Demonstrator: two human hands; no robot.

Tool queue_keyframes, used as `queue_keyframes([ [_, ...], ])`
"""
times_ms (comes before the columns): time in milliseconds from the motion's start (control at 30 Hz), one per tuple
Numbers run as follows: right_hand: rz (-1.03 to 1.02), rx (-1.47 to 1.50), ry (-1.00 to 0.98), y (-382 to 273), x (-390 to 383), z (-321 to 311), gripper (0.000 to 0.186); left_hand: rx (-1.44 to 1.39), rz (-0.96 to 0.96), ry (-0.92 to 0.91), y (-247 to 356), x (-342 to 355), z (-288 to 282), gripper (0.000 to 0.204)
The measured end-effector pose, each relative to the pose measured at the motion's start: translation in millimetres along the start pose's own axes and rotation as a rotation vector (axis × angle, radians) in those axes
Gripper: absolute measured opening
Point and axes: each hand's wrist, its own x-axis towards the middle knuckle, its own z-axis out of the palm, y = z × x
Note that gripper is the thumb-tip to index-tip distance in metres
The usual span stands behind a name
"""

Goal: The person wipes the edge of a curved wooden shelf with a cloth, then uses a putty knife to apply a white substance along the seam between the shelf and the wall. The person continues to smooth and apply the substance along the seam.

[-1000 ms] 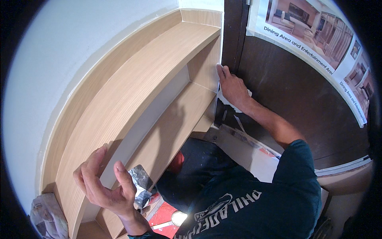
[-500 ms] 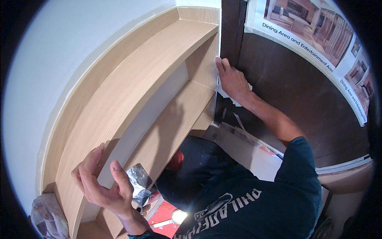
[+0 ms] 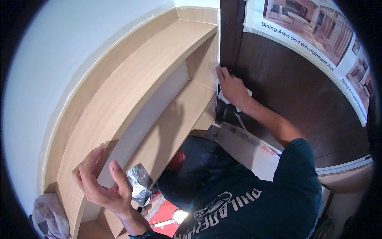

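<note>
Your right hand (image 3: 234, 88) is up at the shelf unit (image 3: 119, 91)'s far right edge, fingers drawn together — whether they pinch anything, I can't tell — your left hand (image 3: 102, 189) loosely spread by its near front edge, a grey cloth (image 3: 49, 217) at its near left end, white wall (image 3: 51, 59) behind it

Wall (image 3: 43, 75), white, plain, stands at left. Shelving unit (image 3: 131, 85), light wood grain, fits against the wall, with stacked levels and a pale back showing between two of them. Panel (image 3: 286, 87), dark brown, smooth, stands at right beyond the unit's end. Poster sheets (image 3: 308, 32), white-bordered, printed with room interiors, hang high on the panel. Red surface (image 3: 163, 219), partly visible, lies low down. Lighting, bright, casts a shadow across the lower shelf (image 3: 199, 99).
</note>
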Motion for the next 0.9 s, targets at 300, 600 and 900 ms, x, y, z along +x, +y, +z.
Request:
queue_keyframes([
  [300,-0.018,0.057,0.003,1,2,4,0.058,0.004,0.013,-0.013,-2,-1,0,0.022],
  [600,-0.008,0.100,0.007,4,1,8,0.058,0.065,0.057,-0.019,-1,2,-1,0.023],
  [900,-0.001,0.167,0.018,6,-13,19,0.059,0.055,0.033,-0.002,-1,0,3,0.023],
])
